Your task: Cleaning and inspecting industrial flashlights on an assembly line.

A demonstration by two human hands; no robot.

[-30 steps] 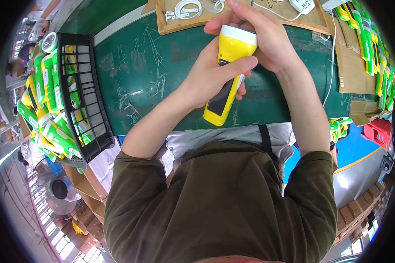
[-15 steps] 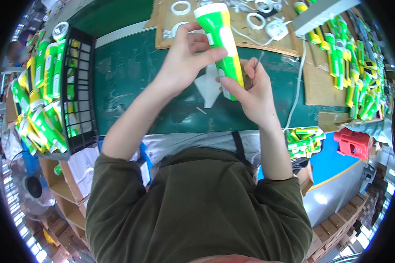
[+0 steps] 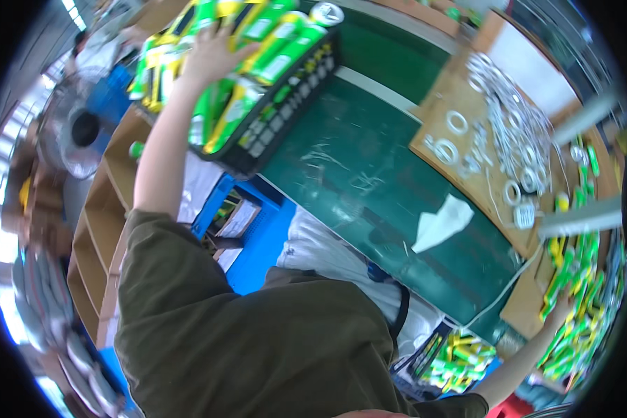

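My left hand [image 3: 212, 56] is stretched out over a black plastic crate [image 3: 242, 166] at the upper left, fingers spread. Beneath it, green, yellow and white flashlights [image 3: 280, 59] are heaped in the crate, and the fingertips appear to touch some of them. Far to the right, my right hand [image 3: 559, 308] is at the edge of a pile of similar flashlights [image 3: 579, 341]. It is small and blurred, so whether it grips one cannot be made out.
A green worktable [image 3: 341, 181] runs between my hands, with a white sheet [image 3: 442, 223] on it. A wooden board [image 3: 432, 129] bears white rings and cables. More flashlights [image 3: 463, 359] fill a container below the table's front edge. Cardboard shelving [image 3: 94, 237] stands at the left.
The flashlight held by both hands has left them. My left hand has swung left to the crate and my right hand far right to the pile. The view has turned leftward and tilted.
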